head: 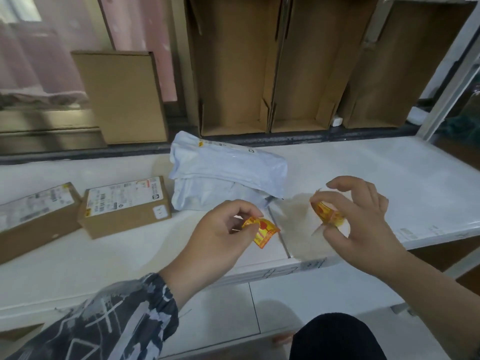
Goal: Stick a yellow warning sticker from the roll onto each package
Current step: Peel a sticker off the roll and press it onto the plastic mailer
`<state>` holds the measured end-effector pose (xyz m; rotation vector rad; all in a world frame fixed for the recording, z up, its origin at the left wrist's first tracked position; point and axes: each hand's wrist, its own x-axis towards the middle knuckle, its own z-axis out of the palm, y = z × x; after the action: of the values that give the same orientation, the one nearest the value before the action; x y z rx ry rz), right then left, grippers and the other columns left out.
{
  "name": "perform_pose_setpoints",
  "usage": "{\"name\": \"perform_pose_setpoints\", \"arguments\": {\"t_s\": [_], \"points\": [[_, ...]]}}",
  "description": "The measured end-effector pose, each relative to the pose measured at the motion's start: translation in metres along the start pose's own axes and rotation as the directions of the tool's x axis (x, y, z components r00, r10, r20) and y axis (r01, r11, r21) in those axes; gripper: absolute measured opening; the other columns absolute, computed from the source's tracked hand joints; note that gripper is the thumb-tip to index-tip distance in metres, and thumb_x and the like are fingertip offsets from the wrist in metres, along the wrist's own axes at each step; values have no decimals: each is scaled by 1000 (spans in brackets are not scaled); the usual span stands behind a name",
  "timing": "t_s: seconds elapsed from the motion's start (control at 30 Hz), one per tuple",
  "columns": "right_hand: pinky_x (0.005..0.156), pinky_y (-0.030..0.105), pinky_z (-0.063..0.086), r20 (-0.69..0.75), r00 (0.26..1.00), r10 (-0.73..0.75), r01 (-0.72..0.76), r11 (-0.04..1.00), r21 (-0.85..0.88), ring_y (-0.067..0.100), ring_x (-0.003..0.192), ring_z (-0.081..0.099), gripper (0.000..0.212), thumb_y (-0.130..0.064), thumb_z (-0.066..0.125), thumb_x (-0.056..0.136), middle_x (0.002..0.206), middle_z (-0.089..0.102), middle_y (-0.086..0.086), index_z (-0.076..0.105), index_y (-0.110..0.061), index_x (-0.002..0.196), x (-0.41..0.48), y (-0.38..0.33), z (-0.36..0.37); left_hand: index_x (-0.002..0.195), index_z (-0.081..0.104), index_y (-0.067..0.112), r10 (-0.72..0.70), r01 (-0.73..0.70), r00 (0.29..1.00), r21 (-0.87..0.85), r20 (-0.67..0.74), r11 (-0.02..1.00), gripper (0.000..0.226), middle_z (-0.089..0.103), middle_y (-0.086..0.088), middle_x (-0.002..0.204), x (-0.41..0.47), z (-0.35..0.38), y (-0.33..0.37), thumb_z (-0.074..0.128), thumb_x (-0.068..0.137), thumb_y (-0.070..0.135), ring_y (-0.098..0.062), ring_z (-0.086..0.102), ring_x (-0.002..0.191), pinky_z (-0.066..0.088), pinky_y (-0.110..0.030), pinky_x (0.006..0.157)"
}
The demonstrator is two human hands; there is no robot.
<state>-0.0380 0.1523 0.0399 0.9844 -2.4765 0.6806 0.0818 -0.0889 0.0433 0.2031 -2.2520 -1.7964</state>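
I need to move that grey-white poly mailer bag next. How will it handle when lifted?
The mailer bag is probably floppy: its plastic skin is creased and bulges unevenly, so it may sag from one corner. Its glossy sheen suggests a slippery surface. It lies flat on the white table, so rolling seems unlikely.

Just the one view here, a wide-angle head cam looking forward and down over a white table point(104, 255). It sits close: both hands fill the lower middle, left hand point(218, 235) and right hand point(363, 216), with the forearms coming in from the bottom edge. Farther up the frame it faces open cardboard boxes point(233, 74) standing along the back. Edges bend from the lens.
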Motion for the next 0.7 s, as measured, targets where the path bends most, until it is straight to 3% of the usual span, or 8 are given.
{"name": "perform_pose_setpoints", "arguments": {"t_s": [0.1, 0.17, 0.27, 0.37, 0.53, 0.7], "points": [[97, 20, 35, -5, 999, -53, 50, 915, 401, 9, 113, 55, 32, -29, 62, 86, 115, 59, -16, 66, -29, 117, 8, -66, 12, 105, 72, 38, 46, -46, 999, 24, 3, 999, 35, 69, 11, 88, 5, -19, 4, 72, 94, 5, -9, 66, 75, 51, -21, 70], [84, 12, 41, 80, 995, 54, -91, 799, 595, 9, 100, 63, 26, -25, 77, 88, 102, 69, -13, 67, -28, 113, 20, -99, 32, 111, 67, 42, 68, -67, 997, 17, -33, 998, 42, 72, 6, 92, 9, -28, 6, 76, 91, 5, -18, 71, 81, 58, -30, 76], [69, 21, 50, 130, 949, 286, -283, 598, 750, 4, 75, 67, 13, -11, 76, 91, 82, 74, -8, 72, -24, 90, 36, -119, 61, 118, 62, 32, 83, -88, 987, -37, -138, 995, 42, 77, 0, 94, 12, -37, 9, 76, 91, 4, -18, 74, 82, 59, -27, 76], [64, 14, 49, 121, 906, 405, -322, 473, 820, 3, 67, 62, 13, -9, 73, 93, 75, 72, -4, 72, -18, 84, 47, -127, 79, 114, 61, 20, 77, -116, 963, -140, -258, 983, 35, 78, 3, 88, 17, -39, 2, 73, 91, -4, -13, 76, 78, 60, -26, 77], [70, 18, 54, 67, 857, 511, -346, 474, 810, 8, 76, 68, 11, -16, 75, 93, 85, 74, -4, 69, -26, 92, 59, -137, 102, 100, 66, 26, 121, -142, 867, -6, -483, 990, 25, 73, 9, 91, 30, -28, -26, 74, 92, 4, -5, 71, 85, 57, -22, 81], [67, 11, 49, 7, 822, 569, -368, 522, 770, 7, 79, 71, 23, -25, 81, 88, 84, 75, -8, 60, -30, 95, 63, -142, 112, 97, 65, 26, 171, -137, 800, 103, -574, 985, 14, 70, 13, 90, 35, -18, -32, 72, 96, 14, 2, 66, 86, 51, -12, 76]]}}
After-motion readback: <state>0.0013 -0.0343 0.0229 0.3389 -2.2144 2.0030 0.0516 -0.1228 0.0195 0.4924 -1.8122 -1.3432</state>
